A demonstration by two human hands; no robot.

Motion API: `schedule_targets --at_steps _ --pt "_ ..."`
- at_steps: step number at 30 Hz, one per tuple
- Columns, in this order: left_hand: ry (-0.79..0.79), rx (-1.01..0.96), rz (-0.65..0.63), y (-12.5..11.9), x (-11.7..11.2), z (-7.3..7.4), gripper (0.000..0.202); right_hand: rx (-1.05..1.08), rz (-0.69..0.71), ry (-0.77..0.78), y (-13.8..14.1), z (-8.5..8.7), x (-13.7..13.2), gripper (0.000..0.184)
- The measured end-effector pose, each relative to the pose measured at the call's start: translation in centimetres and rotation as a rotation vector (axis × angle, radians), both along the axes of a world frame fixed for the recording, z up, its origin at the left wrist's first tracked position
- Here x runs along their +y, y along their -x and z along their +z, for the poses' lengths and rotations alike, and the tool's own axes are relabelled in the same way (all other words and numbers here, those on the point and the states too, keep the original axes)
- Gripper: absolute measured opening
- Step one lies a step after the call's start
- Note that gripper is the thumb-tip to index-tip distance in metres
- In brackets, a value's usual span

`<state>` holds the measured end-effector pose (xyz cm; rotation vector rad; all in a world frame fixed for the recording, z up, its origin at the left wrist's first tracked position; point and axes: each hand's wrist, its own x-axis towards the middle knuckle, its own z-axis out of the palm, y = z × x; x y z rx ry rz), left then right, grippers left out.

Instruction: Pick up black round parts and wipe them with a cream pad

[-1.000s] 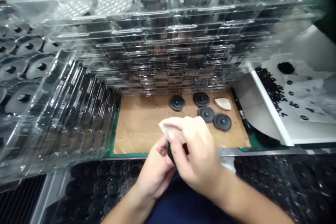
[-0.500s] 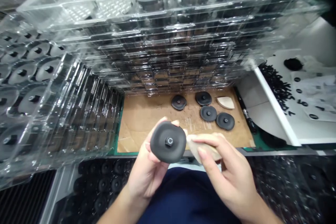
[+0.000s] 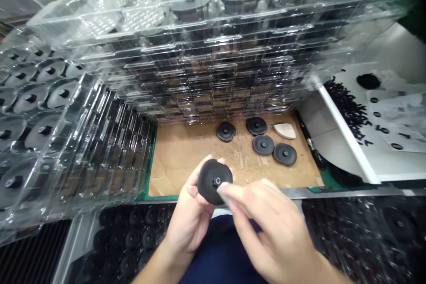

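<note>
Blur smears my right hand (image 3: 266,226) at lower centre; I cannot tell whether it pinches anything, and it covers the lower right edge of the black disc (image 3: 209,177). My left hand (image 3: 190,222) clasps that disc: matte, rounded, small hex nut (image 3: 217,181) at its middle.

Disc (image 3: 213,180): black, matte, roundish with slightly squared outline, thick rounded rim. Small hub with pale glint at centre of face. Held in air, close before body, face turned up toward camera, slightly tilted. Gripped at rim by left hand (image 3: 191,226): thumb against left edge, fingertips showing behind top edge. Lower right rim overlapped by blurred fingertips of right hand (image 3: 266,230); contact likely, too blurred to tell if anything lies between
</note>
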<state>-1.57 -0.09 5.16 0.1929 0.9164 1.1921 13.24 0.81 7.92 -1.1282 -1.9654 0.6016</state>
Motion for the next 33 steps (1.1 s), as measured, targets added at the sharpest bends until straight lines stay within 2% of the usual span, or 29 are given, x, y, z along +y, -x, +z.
schedule_targets --at_steps 2,5,6,9,11,13,16,18,21,22,25,28,30,33 --pt "0.012 0.006 0.015 0.1 0.0 -0.1 0.043 0.009 0.044 0.034 0.2 -0.1 0.1 0.018" --pt "0.015 0.014 0.021 0.1 -0.2 -0.3 0.044 -0.057 -0.039 -0.015 -0.1 -0.3 0.3 0.019" --pt "0.014 0.010 0.008 0.1 -0.3 -0.4 0.044 -0.058 -0.029 -0.029 -0.2 -0.3 0.3 0.020" --pt "0.009 -0.009 -0.022 0.1 -0.4 -0.5 0.043 0.014 0.098 0.045 -0.4 -0.2 0.3 0.019" --pt "-0.003 -0.006 0.002 0.1 -0.4 -0.4 0.041 0.002 0.046 0.077 -0.4 0.0 0.4 0.016" --pt "-0.011 -0.004 0.014 0.1 -0.2 -0.4 0.039 -0.036 -0.022 0.046 -0.3 0.2 0.5 0.016" --pt "-0.013 -0.025 -0.019 0.0 0.1 -0.5 0.040 0.021 0.069 0.041 -0.2 -0.2 0.9 0.019" --pt "0.009 -0.037 0.000 0.0 0.2 -0.9 0.042 0.055 0.056 0.122 -0.6 -1.5 1.7 0.017" --pt "0.115 -0.056 0.053 0.1 0.5 -1.5 0.052 0.006 -0.167 0.231 -1.7 -5.0 2.9 0.019" --pt "0.145 -0.061 0.059 0.2 0.6 -1.7 0.055 -0.002 -0.199 0.256 -2.0 -6.4 3.0 0.021" --pt "0.143 -0.083 0.058 0.4 0.7 -1.9 0.060 -0.007 -0.168 0.322 -2.3 -10.0 1.6 0.024" --pt "0.110 -0.113 0.037 0.5 0.7 -1.8 0.068 -0.015 -0.115 0.369 -2.2 -11.9 -0.3 0.024" --pt "0.108 -0.115 0.013 0.5 0.7 -1.7 0.070 -0.006 -0.114 0.395 -2.3 -11.7 -0.6 0.023" --pt "0.104 -0.100 -0.011 0.2 0.6 -1.7 0.066 0.044 -0.168 0.407 -2.5 -8.6 0.6 0.023"
